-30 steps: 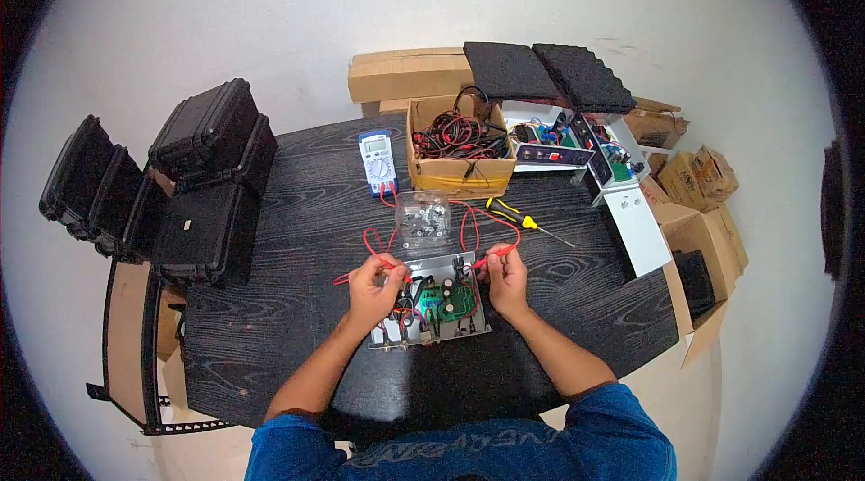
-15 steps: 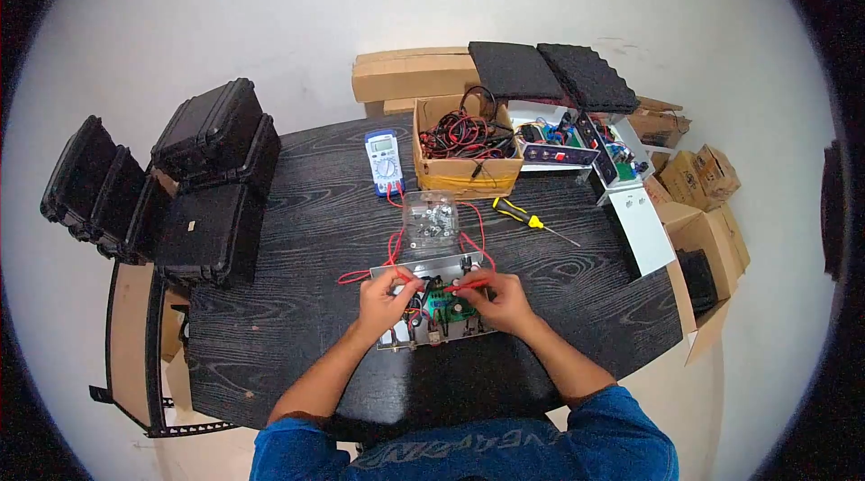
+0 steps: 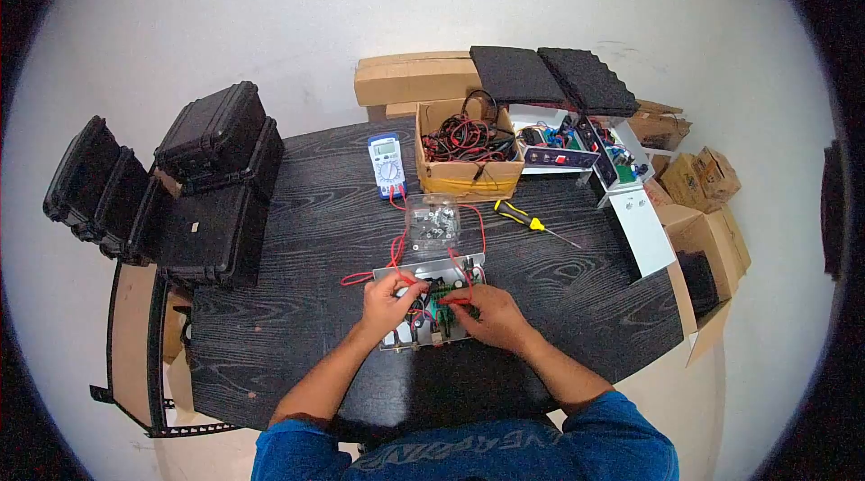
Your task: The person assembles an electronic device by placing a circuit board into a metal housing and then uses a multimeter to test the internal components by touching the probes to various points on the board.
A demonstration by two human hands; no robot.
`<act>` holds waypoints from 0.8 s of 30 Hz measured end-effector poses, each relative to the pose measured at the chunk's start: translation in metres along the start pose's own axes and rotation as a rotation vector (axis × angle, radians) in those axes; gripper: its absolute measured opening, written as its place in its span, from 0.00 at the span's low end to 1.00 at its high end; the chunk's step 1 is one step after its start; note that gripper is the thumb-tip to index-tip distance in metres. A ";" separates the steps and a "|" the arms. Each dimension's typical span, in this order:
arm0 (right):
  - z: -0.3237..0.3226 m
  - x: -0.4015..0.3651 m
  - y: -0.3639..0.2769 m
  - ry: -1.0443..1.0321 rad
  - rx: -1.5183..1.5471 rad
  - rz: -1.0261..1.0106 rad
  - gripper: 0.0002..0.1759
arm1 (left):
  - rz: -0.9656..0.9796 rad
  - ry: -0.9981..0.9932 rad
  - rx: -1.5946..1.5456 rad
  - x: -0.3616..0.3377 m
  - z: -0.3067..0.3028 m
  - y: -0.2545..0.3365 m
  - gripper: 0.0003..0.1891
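My left hand (image 3: 387, 303) pinches a red test probe (image 3: 411, 281) at the left side of an opened metal chassis (image 3: 414, 268). A second red test probe (image 3: 457, 302) is held in the closed fingers of my right hand (image 3: 495, 315), its tip low over the green circuit board (image 3: 440, 310) inside. Coloured wires lie about the board, and my hands cover parts of it. Red leads run from the probes to a blue-and-white multimeter (image 3: 387, 164) beyond the chassis. Just behind the chassis stands a clear plastic box (image 3: 433, 220) of small parts.
A yellow-and-black screwdriver (image 3: 532, 219) lies to the right. At the back stands a cardboard box (image 3: 468, 184) of tangled leads, with opened electronics units (image 3: 559, 159) beside it. Black hard cases (image 3: 207, 229) are stacked on the left. An open carton (image 3: 712, 278) stands off the right edge.
My right hand has moved left and slightly down with its probe, farther over the board. The left hand stays nearly in place. The whole view has shifted slightly.
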State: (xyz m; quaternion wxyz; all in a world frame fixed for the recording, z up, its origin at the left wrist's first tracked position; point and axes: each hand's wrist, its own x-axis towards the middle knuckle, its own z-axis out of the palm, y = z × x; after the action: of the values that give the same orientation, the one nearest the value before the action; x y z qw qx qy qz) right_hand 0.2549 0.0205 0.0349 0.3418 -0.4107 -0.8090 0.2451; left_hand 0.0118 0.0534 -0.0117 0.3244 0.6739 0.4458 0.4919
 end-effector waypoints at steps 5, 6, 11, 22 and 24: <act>0.001 0.000 0.001 -0.034 -0.067 0.003 0.11 | 0.018 0.003 -0.029 0.000 0.001 -0.002 0.05; 0.001 0.000 0.001 -0.035 -0.071 0.002 0.11 | 0.020 0.008 -0.033 0.000 0.001 -0.003 0.05; -0.002 0.001 -0.002 -0.057 -0.067 0.027 0.11 | 0.003 -0.003 -0.047 0.000 0.001 -0.002 0.05; -0.001 0.001 0.000 -0.052 -0.044 0.056 0.10 | 0.013 -0.024 -0.022 0.001 0.001 -0.006 0.05; -0.001 0.001 0.001 -0.054 -0.044 0.055 0.10 | 0.020 -0.023 -0.032 0.003 0.001 -0.005 0.06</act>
State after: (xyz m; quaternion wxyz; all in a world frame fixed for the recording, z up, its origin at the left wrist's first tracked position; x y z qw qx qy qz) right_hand 0.2556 0.0216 0.0349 0.3041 -0.4333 -0.8115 0.2475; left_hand 0.0114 0.0580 -0.0158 0.3351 0.6787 0.4273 0.4945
